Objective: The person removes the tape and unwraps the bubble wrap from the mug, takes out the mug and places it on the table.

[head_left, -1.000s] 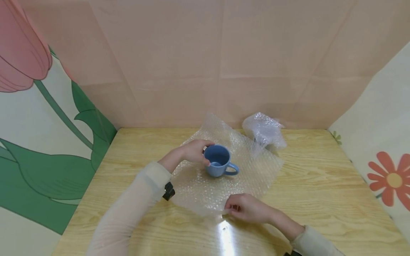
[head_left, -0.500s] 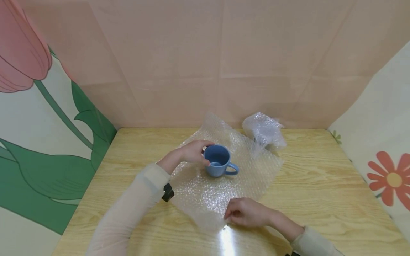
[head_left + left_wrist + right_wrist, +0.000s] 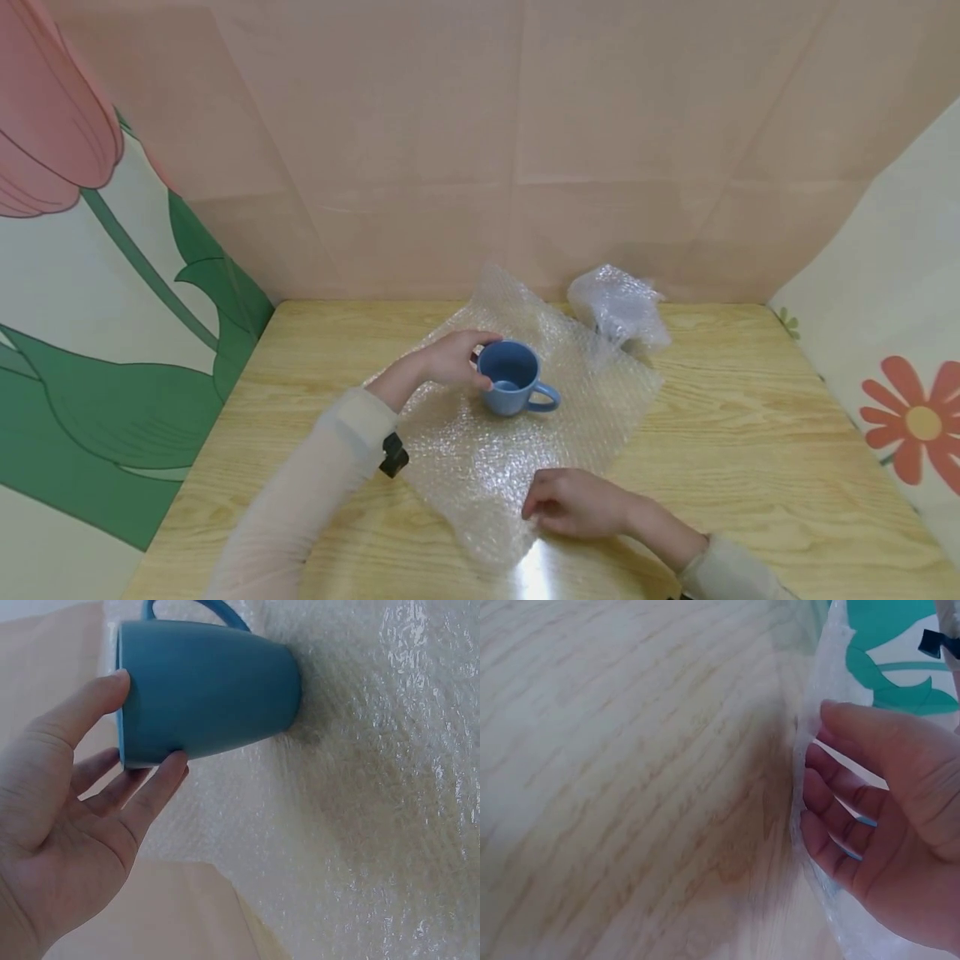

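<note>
A blue mug (image 3: 510, 377) stands upright on a sheet of bubble wrap (image 3: 585, 400), its handle toward the right. My left hand (image 3: 456, 357) holds the mug near its rim from the left. In the left wrist view the thumb of this hand (image 3: 71, 802) lies at the rim, with fingertips on the mug's side (image 3: 206, 690). At the near right edge of the wrap is my right hand (image 3: 573, 502). The right wrist view shows the loosely bent fingers of this hand (image 3: 885, 802) with their tips against the wrap's edge (image 3: 801, 780), thumb and fingers apart.
A crumpled bubble-wrap bundle (image 3: 618, 304) sits at the back right, beside the sheet's far edge; what it contains is unclear. Everything rests on a wood-grain table (image 3: 750, 433). A pink-beige backdrop (image 3: 420, 150) rises behind it, and printed panels flank both sides.
The near corner of the bubble wrap has unfolded toward me and now lies flatter. My right hand has shifted slightly nearer. The left hand and the mug have stayed in place.
</note>
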The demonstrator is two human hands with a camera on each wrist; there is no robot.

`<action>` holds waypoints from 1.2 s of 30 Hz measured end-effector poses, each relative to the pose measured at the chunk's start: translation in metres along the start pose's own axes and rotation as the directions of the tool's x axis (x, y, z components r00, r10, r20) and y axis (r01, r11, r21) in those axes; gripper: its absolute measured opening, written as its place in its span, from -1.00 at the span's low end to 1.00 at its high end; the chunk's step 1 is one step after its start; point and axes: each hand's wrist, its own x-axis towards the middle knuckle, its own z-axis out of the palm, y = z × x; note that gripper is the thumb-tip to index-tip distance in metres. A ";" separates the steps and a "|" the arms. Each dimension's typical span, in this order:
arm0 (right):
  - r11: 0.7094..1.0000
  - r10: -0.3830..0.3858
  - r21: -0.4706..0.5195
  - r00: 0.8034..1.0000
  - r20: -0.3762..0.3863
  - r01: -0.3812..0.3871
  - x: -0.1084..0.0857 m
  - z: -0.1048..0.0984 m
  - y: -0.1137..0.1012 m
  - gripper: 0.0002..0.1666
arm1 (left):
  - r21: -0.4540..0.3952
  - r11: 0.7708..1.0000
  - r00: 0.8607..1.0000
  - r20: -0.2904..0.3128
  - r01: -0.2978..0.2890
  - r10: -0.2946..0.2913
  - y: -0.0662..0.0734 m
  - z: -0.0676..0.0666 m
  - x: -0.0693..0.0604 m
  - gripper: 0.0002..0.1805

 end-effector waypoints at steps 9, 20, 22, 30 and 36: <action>0.982 0.002 -0.186 1.000 -0.028 -0.007 0.000 0.011 -0.003 -0.65 | -0.033 0.999 1.000 -0.001 -0.003 0.003 -0.002 0.001 -0.001 -0.15; 0.992 0.087 -0.094 0.996 -0.034 -0.089 0.001 -0.001 -0.007 -0.69 | -0.051 0.998 0.999 -0.012 -0.036 0.035 -0.003 0.002 -0.002 -0.16; 0.992 0.093 -0.085 0.994 -0.062 -0.098 0.002 -0.005 -0.006 -0.71 | -0.050 0.998 0.999 -0.016 -0.041 0.040 -0.003 0.002 -0.002 -0.16; 0.988 0.123 -0.060 0.970 -0.211 -0.139 0.008 -0.023 0.000 -0.72 | -0.054 0.998 0.999 -0.021 -0.029 0.028 -0.004 0.003 -0.002 -0.15; 0.982 0.153 -0.046 0.913 -0.377 -0.184 0.010 -0.036 0.005 -0.76 | -0.103 0.994 0.999 -0.029 -0.044 0.041 -0.007 0.006 -0.002 -0.16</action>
